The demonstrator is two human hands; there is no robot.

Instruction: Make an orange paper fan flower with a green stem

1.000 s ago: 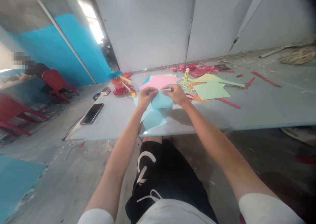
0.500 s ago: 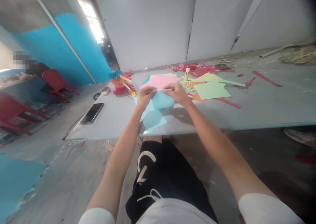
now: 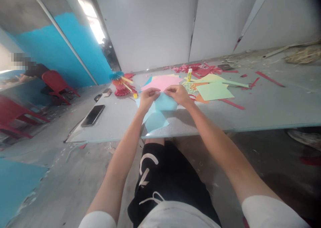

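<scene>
Paper sheet [image 3: 156, 122] lies on the table [image 3: 263, 112] in front of the grip, smartphone [image 3: 93, 115] off left. Glue stick [image 3: 189, 75] is behind, kinda right.

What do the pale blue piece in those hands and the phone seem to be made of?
The held pale blue piece is probably matte paper: it's thin and curves softly. The phone seems glass-fronted and glossy, its dark face faintly shiny.

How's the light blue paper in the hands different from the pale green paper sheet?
The held light blue paper is pinched by the left hand and right hand; the pale green paper sheet lies untouched. The blue paper looks curved; the green sheet looks flat. Both are plain-coloured paper.
</scene>
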